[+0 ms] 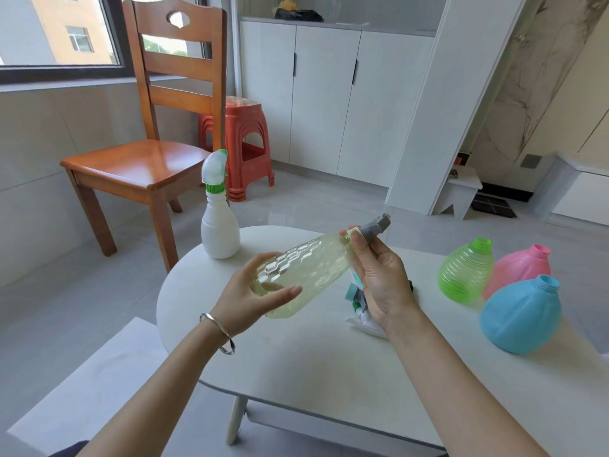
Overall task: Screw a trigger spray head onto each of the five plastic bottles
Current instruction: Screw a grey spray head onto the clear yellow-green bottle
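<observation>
Yellow bottle (306, 272): clear, faceted, held tilted above the table (329, 374), base low left, neck up and to the right. A grey spray head (375, 227) sits at its neck; how far it is threaded on cannot be told.

Left hand (250, 298): cups the base, thumb across the near side and fingers curled round the far side. There is a bracelet (220, 334) on the wrist.

Right hand (379, 278): palm faces left, with thumb and fingertips pinching the grey head's collar at the neck.

Room: bare tabletop runs from under the hands to the near edge. The white bottle (220, 232) stands upright close to the far left edge, just beside the yellow bottle's base.

Count:
- Bottles: 5. The white one carries a green-and-white spray head (214, 169). The yellow one is in hand.
- The green bottle (466, 270), pink bottle (520, 268) and blue bottle (520, 315) are clustered on the right of the table, tilted, necks open.
- Loose spray heads (359, 308): a small pile lies on the table under the right hand, partly hidden, so the number cannot be told.

Beyond the table are a wooden chair (145, 166) and a red stool (250, 153).
</observation>
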{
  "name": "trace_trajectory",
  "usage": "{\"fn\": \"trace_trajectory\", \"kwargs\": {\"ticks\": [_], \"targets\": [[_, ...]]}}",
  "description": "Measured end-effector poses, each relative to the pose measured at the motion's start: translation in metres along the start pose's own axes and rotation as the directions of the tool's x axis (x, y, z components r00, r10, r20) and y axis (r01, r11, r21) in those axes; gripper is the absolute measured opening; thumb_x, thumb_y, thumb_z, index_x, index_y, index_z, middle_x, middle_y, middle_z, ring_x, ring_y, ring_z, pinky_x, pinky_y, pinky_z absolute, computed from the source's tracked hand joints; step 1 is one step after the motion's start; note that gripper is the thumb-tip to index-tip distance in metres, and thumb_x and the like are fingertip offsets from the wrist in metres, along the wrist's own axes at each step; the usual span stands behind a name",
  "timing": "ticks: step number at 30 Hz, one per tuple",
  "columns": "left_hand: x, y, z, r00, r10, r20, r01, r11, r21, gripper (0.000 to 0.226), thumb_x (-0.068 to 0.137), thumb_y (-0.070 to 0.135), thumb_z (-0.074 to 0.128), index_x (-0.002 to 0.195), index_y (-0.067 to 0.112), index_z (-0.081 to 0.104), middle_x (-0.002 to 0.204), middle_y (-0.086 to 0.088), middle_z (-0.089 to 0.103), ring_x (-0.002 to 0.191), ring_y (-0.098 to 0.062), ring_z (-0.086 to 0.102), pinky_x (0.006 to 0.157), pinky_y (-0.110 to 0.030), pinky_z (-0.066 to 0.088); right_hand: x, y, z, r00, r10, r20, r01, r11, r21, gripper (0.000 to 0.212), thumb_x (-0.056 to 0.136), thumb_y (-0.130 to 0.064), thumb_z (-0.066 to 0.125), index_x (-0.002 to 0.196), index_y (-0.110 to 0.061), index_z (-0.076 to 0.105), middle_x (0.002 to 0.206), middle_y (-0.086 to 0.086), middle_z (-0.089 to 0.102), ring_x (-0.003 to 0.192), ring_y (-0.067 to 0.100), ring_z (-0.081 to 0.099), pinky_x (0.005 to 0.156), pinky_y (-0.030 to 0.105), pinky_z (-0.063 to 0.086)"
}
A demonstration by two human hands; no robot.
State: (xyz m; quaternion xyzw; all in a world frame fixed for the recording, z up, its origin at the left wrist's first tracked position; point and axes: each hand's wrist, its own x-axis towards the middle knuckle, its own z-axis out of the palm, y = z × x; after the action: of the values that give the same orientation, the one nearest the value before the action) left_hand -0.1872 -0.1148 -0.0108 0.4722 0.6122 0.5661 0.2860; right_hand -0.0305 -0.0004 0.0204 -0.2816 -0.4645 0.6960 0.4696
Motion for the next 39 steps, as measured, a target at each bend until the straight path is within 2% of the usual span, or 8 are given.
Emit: {"fn": "trace_trajectory", "kwargs": {"ticks": [4,8,13,16,19,26,30,39], "targets": [[0.002,-0.002,-0.003,1.000,-0.020,-0.020,0.019,0.999,-0.045,0.071,0.051,0.053,0.074,0.116,0.030,0.057,0.108,0.008,0.066,0.083,0.002,0.069,0.066,-0.011,0.051,0.002,-0.004,0.005,0.997,0.020,0.080,-0.016,0.999,-0.051,0.031,0.080,-0.030,0.064,0.107,-0.015,0.065,0.108,-0.003,0.071,0.101,0.003,0.065,0.097,0.023,0.047],[0.009,-0.006,-0.008,0.996,-0.070,-0.054,0.062,0.988,-0.141,0.054,0.056,0.054,0.073,0.105,0.044,0.054,0.108,0.006,0.068,0.090,-0.003,0.069,0.063,-0.014,0.051,-0.001,0.000,0.015,0.946,0.188,0.265,-0.126,0.964,-0.236,0.071,0.070,-0.043,0.067,0.135,-0.020,0.048,0.136,-0.005,0.056,0.123,0.007,0.053,0.107,0.034,0.039],[0.022,-0.011,-0.023,0.997,-0.014,-0.081,0.006,0.995,-0.096,0.035,0.075,0.038,0.065,0.107,0.042,0.050,0.105,0.005,0.067,0.088,0.003,0.067,0.066,-0.011,0.050,0.007,0.019,0.048,0.941,0.201,0.272,-0.116,0.947,-0.299,0.071,0.072,-0.036,0.071,0.136,-0.020,0.043,0.132,0.000,0.058,0.117,0.011,0.059,0.098,0.030,0.048],[0.032,-0.018,-0.044,0.994,-0.008,-0.113,0.004,0.999,-0.039,0.047,0.074,0.056,0.057,0.117,0.039,0.050,0.109,0.009,0.063,0.089,0.005,0.065,0.070,-0.018,0.054,0.027,0.024,0.067,0.942,0.167,0.291,-0.059,0.936,-0.348,0.064,0.078,-0.029,0.072,0.135,-0.020,0.044,0.132,-0.003,0.058,0.116,0.009,0.058,0.097,0.029,0.048],[0.042,-0.029,-0.066,0.977,-0.056,-0.206,0.049,0.998,-0.036,0.062,0.079,0.066,0.049,0.129,0.030,0.044,0.124,0.000,0.056,0.100,-0.004,0.060,0.083,-0.029,0.052,0.052,0.033,0.078,0.947,0.122,0.299,0.023,0.897,-0.441,0.067,0.074,-0.029,0.076,0.132,-0.021,0.044,0.133,-0.007,0.055,0.121,0.009,0.054,0.099,0.029,0.044],[0.054,-0.066,-0.100,0.961,-0.012,-0.275,0.115,0.925,0.361,0.084,0.078,0.069,0.048,0.144,0.022,0.029,0.146,0.005,0.038,0.134,-0.013,0.036,0.109,-0.035,0.032,0.102,0.064,0.083,0.950,0.105,0.293,0.126,0.731,-0.670,0.067,0.072,-0.028,0.079,0.127,-0.021,0.042,0.137,-0.006,0.047,0.128,0.014,0.045,0.105,0.034,0.038],[0.057,-0.083,-0.105,0.968,-0.006,-0.251,0.137,0.852,0.506,0.084,0.080,0.061,0.053,0.147,0.022,0.021,0.151,0.001,0.032,0.139,-0.015,0.029,0.113,-0.037,0.029,0.115,0.081,0.081,0.953,0.130,0.274,0.107,0.702,-0.704,0.074,0.071,-0.029,0.080,0.134,-0.020,0.041,0.136,-0.004,0.047,0.125,0.016,0.047,0.097,0.027,0.040],[0.059,-0.085,-0.099,0.964,-0.031,-0.264,0.165,0.849,0.502,0.086,0.081,0.059,0.053,0.149,0.021,0.016,0.155,0.003,0.025,0.141,-0.015,0.023,0.115,-0.035,0.023,0.124,0.096,0.091,0.945,0.094,0.312,0.167,0.683,-0.711,0.070,0.071,-0.025,0.080,0.130,-0.020,0.042,0.126,-0.008,0.046,0.116,0.011,0.046,0.096,0.026,0.040]]}}
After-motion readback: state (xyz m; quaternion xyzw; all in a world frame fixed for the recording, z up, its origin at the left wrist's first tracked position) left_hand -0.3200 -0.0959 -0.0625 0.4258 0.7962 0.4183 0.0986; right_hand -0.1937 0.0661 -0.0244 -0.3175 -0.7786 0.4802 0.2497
